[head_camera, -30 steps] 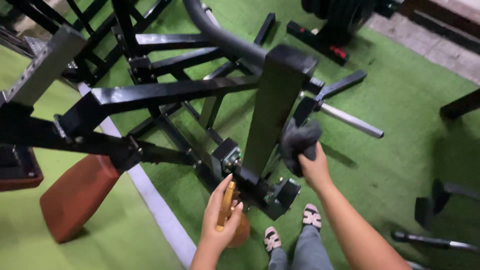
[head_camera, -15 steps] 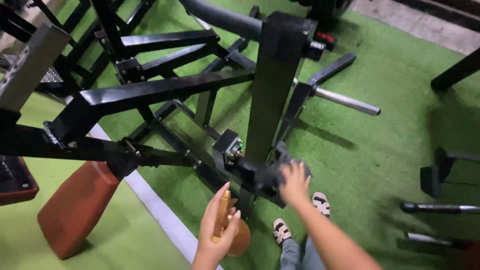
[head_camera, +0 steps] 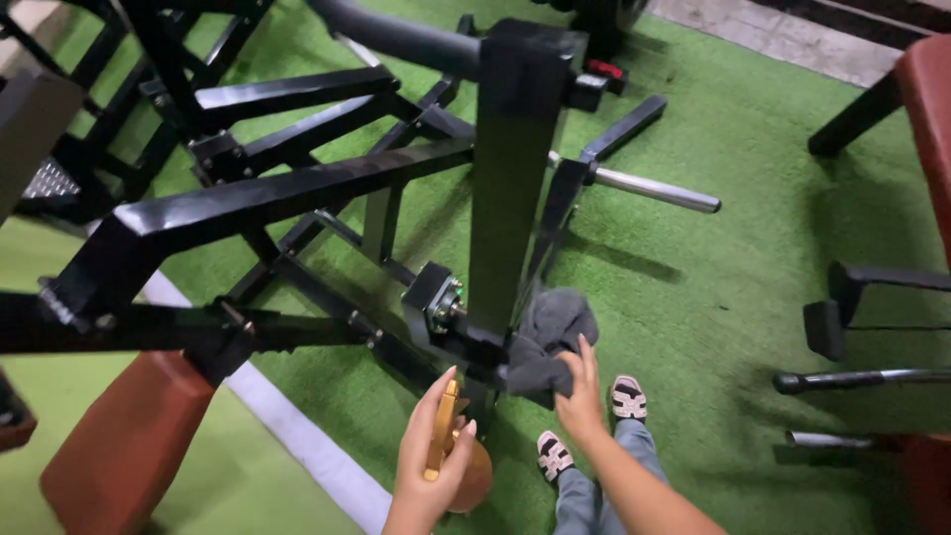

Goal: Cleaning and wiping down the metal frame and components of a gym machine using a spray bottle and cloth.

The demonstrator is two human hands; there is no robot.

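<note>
View: head camera, looking steeply down at both hands and the base of a gym machine.
Right hand (head_camera: 580, 396): fingers clenched on a grey cloth (head_camera: 550, 342), bunched and pressed against the lower end of the black upright post (head_camera: 510, 178); the grip keeps the cloth flat against the metal.
Grey cloth, position: low on the machine, just beside the pivot bolt (head_camera: 448, 302), above the green turf floor (head_camera: 693, 277).
Left hand (head_camera: 428, 466): fingers wrapped around a brown spray bottle (head_camera: 458, 466), held near the same joint, apart from the frame.
Spray bottle, axis: long axis roughly upright in frame, golden nozzle end up, pointing towards the machine; whether the trigger is pressed cannot be told.
Upright post, axis: long axis runs up the frame, from the pivot towards the padded bar (head_camera: 396, 35).
Surroundings: chrome peg (head_camera: 654, 190) sticks out to the right; brown pad (head_camera: 124, 446) lower left; person's patterned shoes (head_camera: 627, 396) stand just behind the cloth.
</note>
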